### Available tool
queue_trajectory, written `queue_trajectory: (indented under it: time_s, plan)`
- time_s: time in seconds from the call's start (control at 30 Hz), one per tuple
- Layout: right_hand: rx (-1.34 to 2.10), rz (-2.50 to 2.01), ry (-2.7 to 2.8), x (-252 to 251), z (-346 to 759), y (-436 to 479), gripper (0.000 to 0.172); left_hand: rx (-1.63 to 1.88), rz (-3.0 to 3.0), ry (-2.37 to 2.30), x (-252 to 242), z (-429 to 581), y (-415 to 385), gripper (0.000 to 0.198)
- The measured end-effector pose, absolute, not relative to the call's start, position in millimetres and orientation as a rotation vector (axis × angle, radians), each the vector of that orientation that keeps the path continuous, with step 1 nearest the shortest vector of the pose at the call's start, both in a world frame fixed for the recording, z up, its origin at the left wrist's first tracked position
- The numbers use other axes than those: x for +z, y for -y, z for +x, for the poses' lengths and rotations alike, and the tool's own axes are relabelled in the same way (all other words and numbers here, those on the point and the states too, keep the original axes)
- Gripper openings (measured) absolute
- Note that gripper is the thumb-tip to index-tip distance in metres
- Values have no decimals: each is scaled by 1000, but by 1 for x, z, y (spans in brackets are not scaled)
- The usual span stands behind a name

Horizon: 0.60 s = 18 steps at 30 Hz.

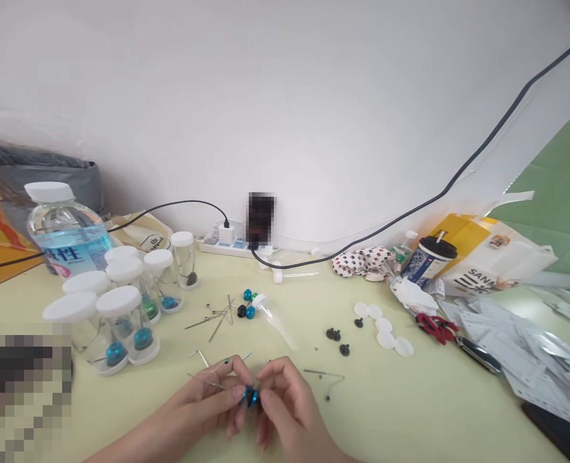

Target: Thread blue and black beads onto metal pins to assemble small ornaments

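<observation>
Low in the middle of the head view, my left hand (205,402) and my right hand (285,399) pinch a small shiny blue bead (252,397) between their fingertips. The fingers hide part of it, and a dark piece seems attached. A thin metal wire pin (205,381) runs from my left fingers toward the left. Another bent wire pin (323,374) lies apart, just right of my right hand. Above my hands lie a small pile of metal pins (220,315), several blue beads (249,303) and a black bead (241,311).
Several white-lidded glass jars (125,315) holding beads stand at the left, behind them a large water bottle (65,231). To the right lie a transparent plastic tube (274,325), black knobs (333,334), white discs (385,333), red-handled scissors (434,328) and stacked printed sheets (521,341).
</observation>
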State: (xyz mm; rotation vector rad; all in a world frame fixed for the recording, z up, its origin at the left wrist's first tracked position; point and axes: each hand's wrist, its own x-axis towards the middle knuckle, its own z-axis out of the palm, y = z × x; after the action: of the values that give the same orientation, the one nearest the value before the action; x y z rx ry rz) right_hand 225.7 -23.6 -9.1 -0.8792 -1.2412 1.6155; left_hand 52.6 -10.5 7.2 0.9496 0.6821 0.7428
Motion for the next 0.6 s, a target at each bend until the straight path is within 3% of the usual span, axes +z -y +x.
queue_trajectory:
  time_s: [0.6]
  plan:
    - [1640,-866,1246,-9,228,25,48,753,909,-658,5,52,10,11]
